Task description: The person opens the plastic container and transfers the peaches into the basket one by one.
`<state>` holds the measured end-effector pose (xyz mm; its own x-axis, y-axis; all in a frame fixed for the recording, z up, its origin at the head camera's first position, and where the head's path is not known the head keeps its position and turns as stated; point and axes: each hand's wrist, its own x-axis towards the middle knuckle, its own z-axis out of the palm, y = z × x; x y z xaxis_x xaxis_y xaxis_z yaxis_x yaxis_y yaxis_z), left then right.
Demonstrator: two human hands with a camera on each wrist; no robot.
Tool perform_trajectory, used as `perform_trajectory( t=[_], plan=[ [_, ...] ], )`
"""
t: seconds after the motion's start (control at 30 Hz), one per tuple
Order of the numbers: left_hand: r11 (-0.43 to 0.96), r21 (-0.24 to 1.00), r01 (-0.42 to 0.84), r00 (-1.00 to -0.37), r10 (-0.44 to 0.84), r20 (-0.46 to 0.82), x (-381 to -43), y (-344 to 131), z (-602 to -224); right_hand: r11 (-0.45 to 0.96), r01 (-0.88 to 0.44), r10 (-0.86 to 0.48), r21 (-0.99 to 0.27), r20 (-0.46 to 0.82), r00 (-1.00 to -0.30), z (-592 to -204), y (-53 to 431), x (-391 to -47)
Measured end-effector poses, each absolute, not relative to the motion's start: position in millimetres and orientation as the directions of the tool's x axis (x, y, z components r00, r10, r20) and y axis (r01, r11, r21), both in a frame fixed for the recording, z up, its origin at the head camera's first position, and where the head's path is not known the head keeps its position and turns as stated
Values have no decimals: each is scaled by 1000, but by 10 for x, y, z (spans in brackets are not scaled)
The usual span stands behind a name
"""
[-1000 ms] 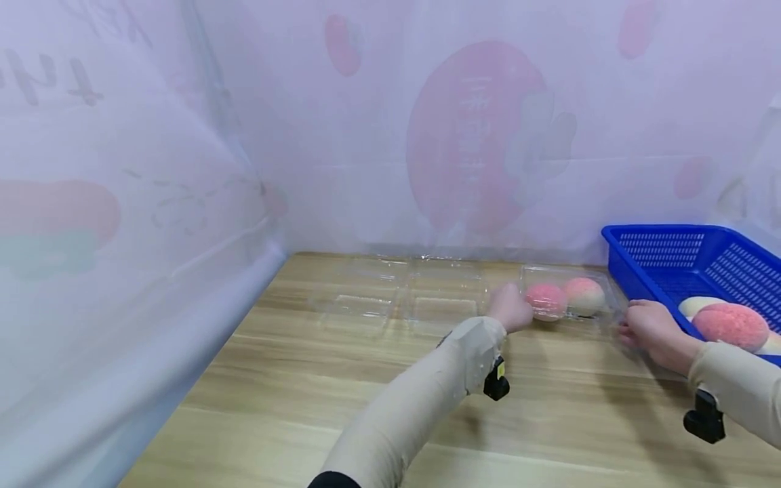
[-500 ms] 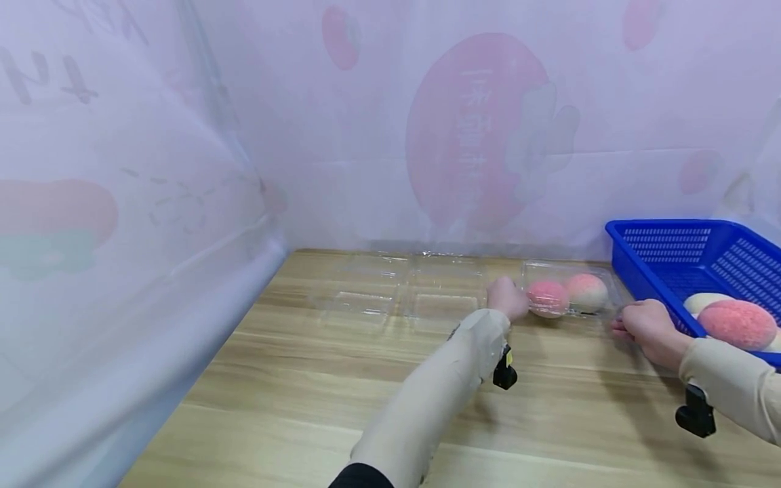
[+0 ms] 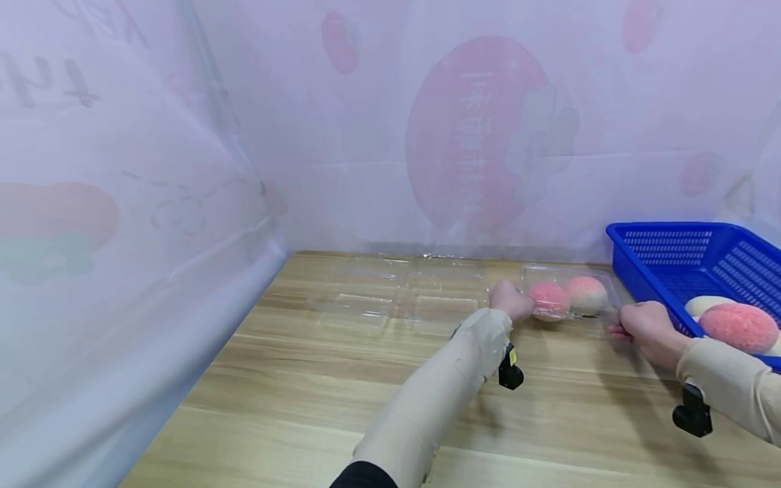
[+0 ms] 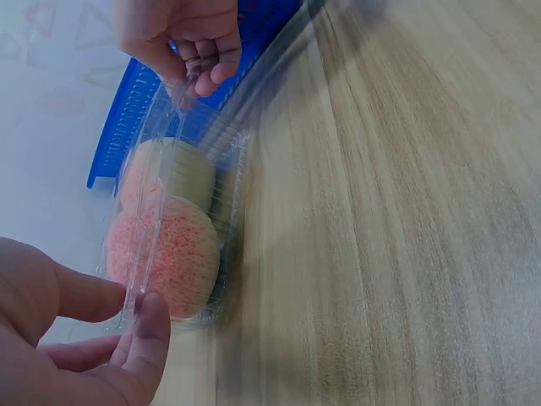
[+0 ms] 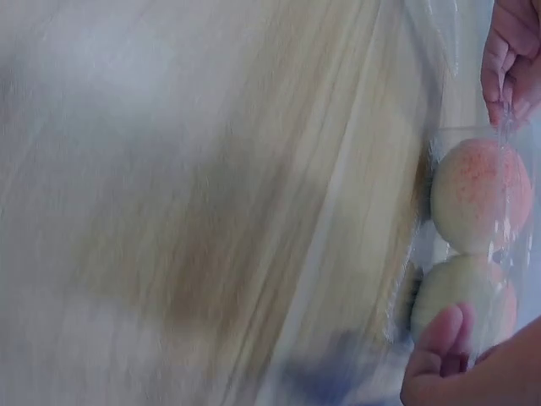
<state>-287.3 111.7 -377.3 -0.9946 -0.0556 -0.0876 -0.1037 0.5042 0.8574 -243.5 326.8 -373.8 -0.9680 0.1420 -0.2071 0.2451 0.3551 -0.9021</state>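
Worktop (image 3: 274, 407): bears all items. Blue basket (image 3: 637, 271): at the right. Clear container (image 3: 552, 272): on the worktop left of the basket, its long axis running from left hand (image 3: 510, 300) to right hand (image 3: 649, 330), one at each end; neither is clearly nearer. Left hand: thumb and fingertips nearly closed, pinching the container's rim. Right hand: fingers curled, pinching the rim at the opposite end. Two pink-and-cream balls (image 3: 550, 301) (image 3: 586, 296): inside, side by side. Against one second earlier: right hand slightly farther inward from the basket; no clear shift of the container.
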Motion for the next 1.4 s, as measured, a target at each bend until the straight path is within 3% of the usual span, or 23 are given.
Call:
perform_trajectory(
  t=[0.23, 0.47, 0.67, 0.97, 1.4],
  plan=[
    [491, 862, -129, -992, -61, -114, -2872, 1102, -3755, 350, 273, 246, -896, -193, -950, -3710, 3203, -2409],
    [456, 880, -133, -991, -81, -108, -2839, 1043, -3647, 339, 276, 261, -899, -192, -946, -3636, 3179, -2412],
    [322, 939, -123, -992, -57, -110, -2849, 951, -3585, 379, 208, 212, -902, -134, -968, -3595, 3164, -2388],
    [-51, 991, -122, -990, 83, -118, -2835, 804, -3492, 348, 115, 122, -930, -77, -990, -3468, 3159, -2249],
    [-178, 978, -112, -972, 222, -71, -2732, 518, -3334, 151, 63, 99, -986, -48, -994, -3194, 3082, -2115]
  ],
)
